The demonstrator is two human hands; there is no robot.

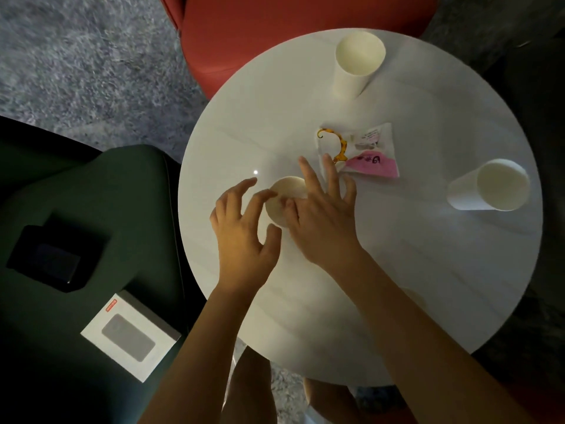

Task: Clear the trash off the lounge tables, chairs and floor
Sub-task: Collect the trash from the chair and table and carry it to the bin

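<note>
- Centrally, the left hand [244,237] is curling its fingers around a paper cup [287,188] on the tabletop [397,286].
- The right hand [324,221] is touching it, fingers spread straight.

Round table [397,286]: near right sector bare, open from the near edge. Centre obstructed by middle cup [290,188], wrapper [373,154] just beyond. Far cup [359,65] and right cup [489,186] stand near the rim, well apart; the gap between them is passable.

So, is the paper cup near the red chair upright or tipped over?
Upright: the paper cup stands on its base, open mouth facing up.
</note>
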